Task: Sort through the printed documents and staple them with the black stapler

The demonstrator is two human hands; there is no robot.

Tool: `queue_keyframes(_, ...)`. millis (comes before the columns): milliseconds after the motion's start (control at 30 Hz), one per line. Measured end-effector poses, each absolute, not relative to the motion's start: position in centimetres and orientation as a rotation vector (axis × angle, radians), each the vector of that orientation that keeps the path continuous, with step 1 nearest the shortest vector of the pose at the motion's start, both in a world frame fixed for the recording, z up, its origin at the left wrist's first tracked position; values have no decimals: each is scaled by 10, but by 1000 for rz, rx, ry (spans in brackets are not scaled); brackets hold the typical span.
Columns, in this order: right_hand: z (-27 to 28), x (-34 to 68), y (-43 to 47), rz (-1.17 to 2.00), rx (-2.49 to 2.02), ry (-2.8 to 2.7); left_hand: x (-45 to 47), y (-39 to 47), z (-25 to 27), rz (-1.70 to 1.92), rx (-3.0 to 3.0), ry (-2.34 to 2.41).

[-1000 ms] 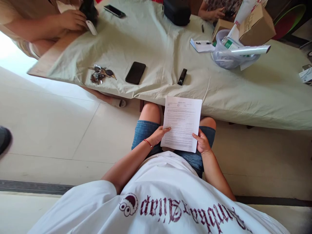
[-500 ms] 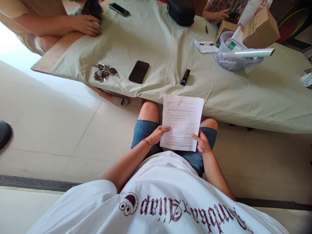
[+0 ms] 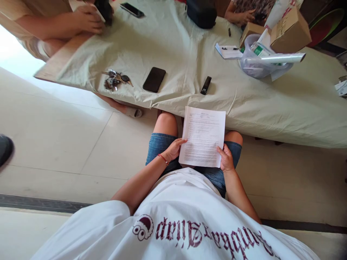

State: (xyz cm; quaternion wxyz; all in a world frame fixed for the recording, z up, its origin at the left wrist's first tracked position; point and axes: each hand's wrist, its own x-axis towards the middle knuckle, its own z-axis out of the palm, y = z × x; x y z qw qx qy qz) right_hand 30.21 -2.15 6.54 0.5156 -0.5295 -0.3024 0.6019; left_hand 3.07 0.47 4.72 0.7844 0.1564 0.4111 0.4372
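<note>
Above my lap I hold a stack of printed paper sheets (image 3: pixel 202 135), its text facing up. My left hand (image 3: pixel 175 148) pinches the stack's left edge, thumb on top and fingers hidden beneath. At the lower right edge, my right hand (image 3: pixel 225 157) grips the same sheets, its thumb on the printed side. The far edge of the sheets lies close to the table's near edge. On the tablecloth just beyond sits a black stapler (image 3: pixel 206 85), and left of it lies a black smartphone (image 3: pixel 154 79).
A bunch of keys (image 3: pixel 117 79) lies near the edge of the cloth-covered table (image 3: pixel 176 47). A plastic basket (image 3: pixel 256 66) and a cardboard box (image 3: pixel 290 30) stand at the right. Another person's hand (image 3: pixel 89 18) holds something pale at the far left; a black case (image 3: pixel 201 13) sits at the back.
The sheets have turned slightly and their edges look more even. My right hand has shifted a little outward along the edge. The other person's hand at the left has risen with a pale object.
</note>
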Motion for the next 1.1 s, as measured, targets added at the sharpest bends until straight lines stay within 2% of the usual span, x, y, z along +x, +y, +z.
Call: queue_keyframes(1100,56,302,-20,1432,-1320,-795,32,5,50,1062,377,944)
